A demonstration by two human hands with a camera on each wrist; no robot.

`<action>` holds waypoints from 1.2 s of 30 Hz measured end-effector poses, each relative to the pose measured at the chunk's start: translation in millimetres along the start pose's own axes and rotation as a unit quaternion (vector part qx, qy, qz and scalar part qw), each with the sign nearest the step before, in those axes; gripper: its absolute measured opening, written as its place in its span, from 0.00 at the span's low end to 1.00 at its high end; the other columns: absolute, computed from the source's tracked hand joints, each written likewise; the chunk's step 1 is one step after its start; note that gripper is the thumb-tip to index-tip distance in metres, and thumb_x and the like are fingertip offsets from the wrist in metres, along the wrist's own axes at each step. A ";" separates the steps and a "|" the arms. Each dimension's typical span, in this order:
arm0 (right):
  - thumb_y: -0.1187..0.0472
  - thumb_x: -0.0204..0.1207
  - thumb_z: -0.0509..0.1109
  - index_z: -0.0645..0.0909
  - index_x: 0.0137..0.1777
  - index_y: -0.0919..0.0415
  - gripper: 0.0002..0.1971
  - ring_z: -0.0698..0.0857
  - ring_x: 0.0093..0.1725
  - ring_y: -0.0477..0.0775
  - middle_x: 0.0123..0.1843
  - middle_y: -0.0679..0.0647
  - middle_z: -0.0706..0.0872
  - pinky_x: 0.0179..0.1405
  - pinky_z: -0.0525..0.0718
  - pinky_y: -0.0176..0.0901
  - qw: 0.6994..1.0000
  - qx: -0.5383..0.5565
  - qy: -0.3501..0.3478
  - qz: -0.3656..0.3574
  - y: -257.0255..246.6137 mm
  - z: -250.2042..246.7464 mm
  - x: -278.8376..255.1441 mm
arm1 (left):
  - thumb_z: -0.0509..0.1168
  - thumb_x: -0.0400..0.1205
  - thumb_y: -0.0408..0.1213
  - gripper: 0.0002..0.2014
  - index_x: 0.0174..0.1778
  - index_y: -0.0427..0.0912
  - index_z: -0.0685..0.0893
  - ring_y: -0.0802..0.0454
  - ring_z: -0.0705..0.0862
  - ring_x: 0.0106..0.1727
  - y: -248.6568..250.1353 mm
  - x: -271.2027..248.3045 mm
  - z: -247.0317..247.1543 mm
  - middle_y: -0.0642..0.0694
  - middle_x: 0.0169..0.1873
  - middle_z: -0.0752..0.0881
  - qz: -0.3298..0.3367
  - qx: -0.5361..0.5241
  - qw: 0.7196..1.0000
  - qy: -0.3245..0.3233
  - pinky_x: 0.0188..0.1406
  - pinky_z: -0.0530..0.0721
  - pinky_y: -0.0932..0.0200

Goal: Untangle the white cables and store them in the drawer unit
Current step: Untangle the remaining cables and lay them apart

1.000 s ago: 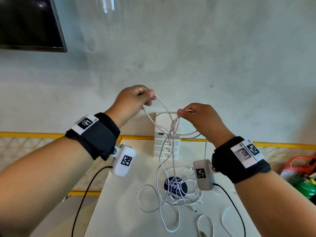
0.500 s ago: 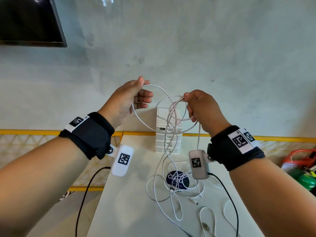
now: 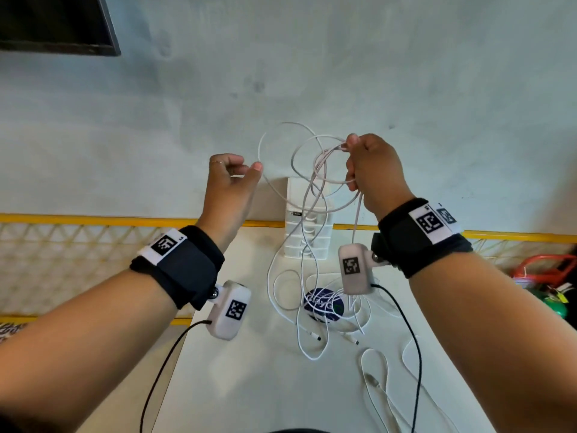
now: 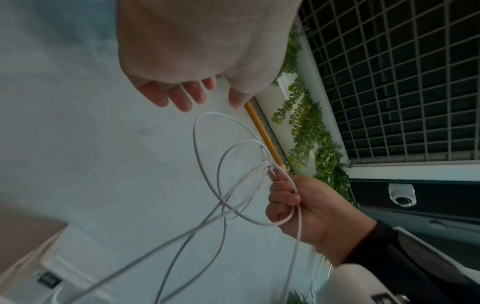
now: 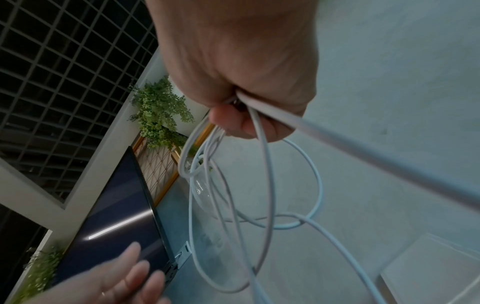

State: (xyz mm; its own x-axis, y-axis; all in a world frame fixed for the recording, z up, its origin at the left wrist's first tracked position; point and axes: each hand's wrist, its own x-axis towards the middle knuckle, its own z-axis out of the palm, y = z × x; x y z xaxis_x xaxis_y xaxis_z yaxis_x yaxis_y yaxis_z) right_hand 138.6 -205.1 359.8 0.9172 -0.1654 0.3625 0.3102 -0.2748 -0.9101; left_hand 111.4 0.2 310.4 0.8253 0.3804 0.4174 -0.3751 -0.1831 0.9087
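Head view, left hand (image 3: 229, 179) has released white cables (image 3: 315, 170), right hand (image 3: 373, 170) gripping.

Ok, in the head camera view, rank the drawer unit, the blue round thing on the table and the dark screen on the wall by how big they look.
1. dark screen, though cut off by the frame edge
2. drawer unit, partly hidden behind the white cables
3. blue round thing

This is apparent size only; the three sit at different depths.
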 end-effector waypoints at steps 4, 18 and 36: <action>0.53 0.86 0.57 0.79 0.44 0.58 0.14 0.72 0.16 0.45 0.27 0.52 0.74 0.20 0.72 0.37 1.000 0.019 -0.001 0.013 -0.3 2.3 4.4 | 0.64 0.84 0.50 0.11 0.54 0.46 0.77 0.51 0.83 0.51 -6.5 -19.2 6.8 0.47 0.51 0.82 -0.098 0.036 0.985 -0.135 0.40 0.76 0.65; 0.53 0.85 0.55 0.71 0.35 0.53 0.16 0.68 0.19 0.45 0.27 0.51 0.69 0.20 0.70 0.36 0.998 0.055 -0.007 0.019 4.8 -10.4 10.1 | 0.53 0.89 0.40 0.14 0.40 0.54 0.80 0.57 0.71 0.30 -50.9 -39.1 10.3 0.55 0.30 0.73 -0.040 0.154 0.962 -0.223 0.32 0.74 0.57; 0.53 0.86 0.58 0.80 0.43 0.59 0.15 0.68 0.19 0.47 0.25 0.51 0.70 0.21 0.68 0.38 0.988 0.139 0.017 0.069 32.4 0.7 -10.5 | 0.59 0.88 0.38 0.11 0.47 0.47 0.88 0.69 0.73 0.21 -21.1 -44.6 10.7 0.50 0.22 0.73 -0.032 0.038 0.977 -0.205 0.27 0.65 0.68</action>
State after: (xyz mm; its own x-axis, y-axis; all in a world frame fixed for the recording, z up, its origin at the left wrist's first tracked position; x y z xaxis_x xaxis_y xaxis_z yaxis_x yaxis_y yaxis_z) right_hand 139.2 -211.7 326.4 0.9479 -0.2169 0.2332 0.2436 0.0218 -0.9696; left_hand 87.0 -22.6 272.5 0.9518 0.0004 0.3066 -0.2973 -0.2432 0.9233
